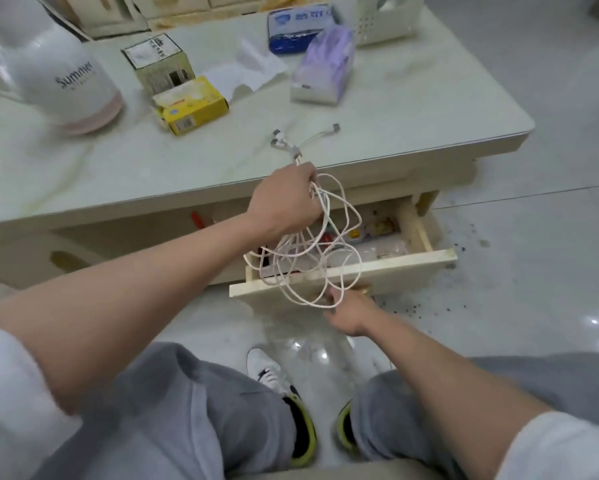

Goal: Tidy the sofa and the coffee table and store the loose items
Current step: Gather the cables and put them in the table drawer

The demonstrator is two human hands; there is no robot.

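My left hand (pixel 286 199) is shut on a tangled white charging cable (pixel 308 268). Its loops hang down over the open drawer (pixel 388 271) of the coffee table (pixel 377 133). The cable's three plug ends stick up above my fist, over the tabletop. My right hand (pixel 348 308) grips the drawer's front at its handle, just below the lowest cable loop. The drawer is pulled out and holds several small items, partly hidden by the cable.
On the tabletop stand a white and pink jug (pixel 66 81), a grey-green box (pixel 159 64), a yellow box (pixel 190 105), crumpled paper (pixel 253 69), a purple tissue pack (pixel 325 64), a blue pack (pixel 294 29) and a white basket (pixel 381 19). My knees and shoes are below.
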